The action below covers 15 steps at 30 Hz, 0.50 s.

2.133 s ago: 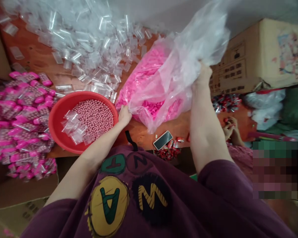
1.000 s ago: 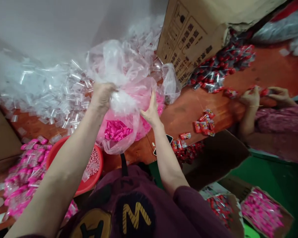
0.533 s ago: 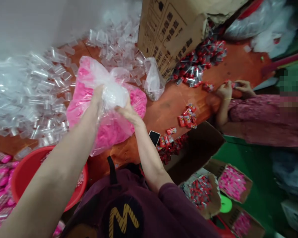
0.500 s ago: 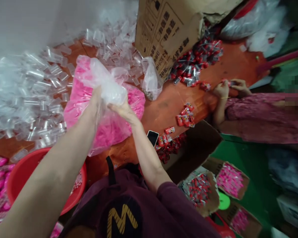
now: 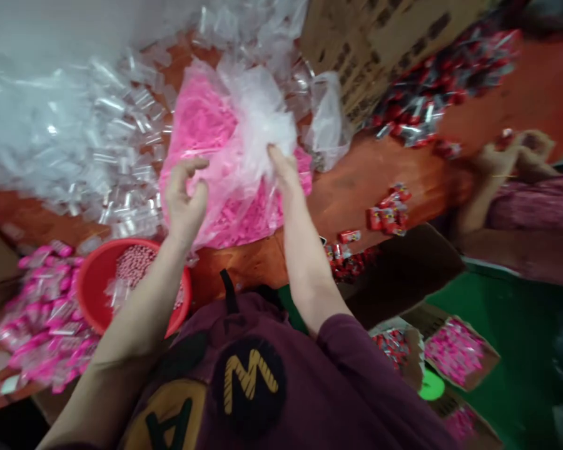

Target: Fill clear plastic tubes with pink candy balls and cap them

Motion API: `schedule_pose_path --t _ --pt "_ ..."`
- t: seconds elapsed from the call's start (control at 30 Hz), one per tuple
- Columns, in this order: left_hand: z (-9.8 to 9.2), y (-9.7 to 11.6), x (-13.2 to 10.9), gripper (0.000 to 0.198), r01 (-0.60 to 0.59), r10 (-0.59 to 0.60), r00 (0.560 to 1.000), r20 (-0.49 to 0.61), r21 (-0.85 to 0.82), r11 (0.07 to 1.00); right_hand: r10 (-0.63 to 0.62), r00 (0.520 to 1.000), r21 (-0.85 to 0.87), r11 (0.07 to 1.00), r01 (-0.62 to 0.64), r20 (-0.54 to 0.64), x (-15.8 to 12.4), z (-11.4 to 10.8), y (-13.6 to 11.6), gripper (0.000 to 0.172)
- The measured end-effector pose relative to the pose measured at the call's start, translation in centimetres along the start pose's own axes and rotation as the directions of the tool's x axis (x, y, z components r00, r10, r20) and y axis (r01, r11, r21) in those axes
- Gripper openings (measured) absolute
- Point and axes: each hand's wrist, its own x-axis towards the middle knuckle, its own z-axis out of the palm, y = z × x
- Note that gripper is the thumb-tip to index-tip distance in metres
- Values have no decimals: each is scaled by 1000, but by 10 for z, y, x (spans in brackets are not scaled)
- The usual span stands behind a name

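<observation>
The plastic bag (image 5: 225,194) is judged soft, slippery and saggy; its bunched neck (image 5: 263,112) is pinched by the right hand (image 5: 281,174); the left hand (image 5: 184,201) is held open.

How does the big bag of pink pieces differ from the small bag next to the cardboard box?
The big bag bulges with pink pieces and is far larger; the small bag looks nearly empty, its contents too blurred to name. The right hand touches the big bag's bunched top and the left hand is open near it; the small bag is untouched. Both are clear plastic on the wooden table.
</observation>
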Motion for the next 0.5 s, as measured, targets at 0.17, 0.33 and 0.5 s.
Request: schedule_pose_path --t 0.17,0.33,0.5 --pt "-27 -38 -69 28 114 -127 992 17 329 937 -238 955 -464 876 133 -176 -17 -2 -22 118" --pt "-40 -54 -50 22 401 -392 905 -164 19 916 -545 838 -896 362 256 19 -85 -7 -49 79" --pt "-66 -40 -14 22 486 -498 863 -89 -124 865 -614 786 -975 124 184 70 -87 -119 -99 64"
